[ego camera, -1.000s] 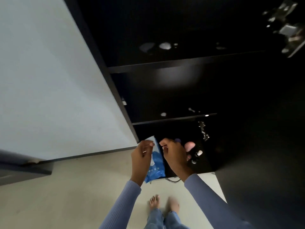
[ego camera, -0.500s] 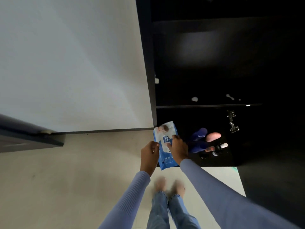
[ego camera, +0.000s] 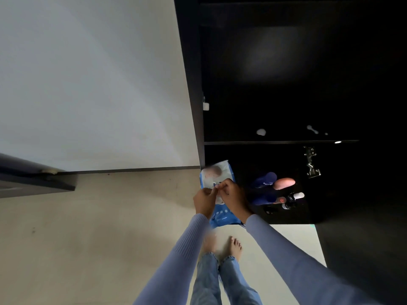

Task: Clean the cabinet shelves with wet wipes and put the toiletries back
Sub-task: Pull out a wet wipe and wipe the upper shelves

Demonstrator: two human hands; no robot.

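Low at centre frame, before the cabinet's bottom compartment, the left hand (ego camera: 204,200) and right hand (ego camera: 232,194) both pinch at the top face of the blue wet-wipes pack (ego camera: 217,213), apparently opening its flap. Toiletries (ego camera: 267,188) cluster at 3 o'clock; the smudged shelf (ego camera: 282,142) lies toward 1 o'clock. Next, I judge: draw one wipe free.

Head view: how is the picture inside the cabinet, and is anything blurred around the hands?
Head view: the cabinet interior is very dark, with one dull glare patch on its back; the bottles low down stay readable. The wipes pack top looks smeared, and both the left hand and right hand are slightly soft. Straight edges lean from the wide-angle lens.
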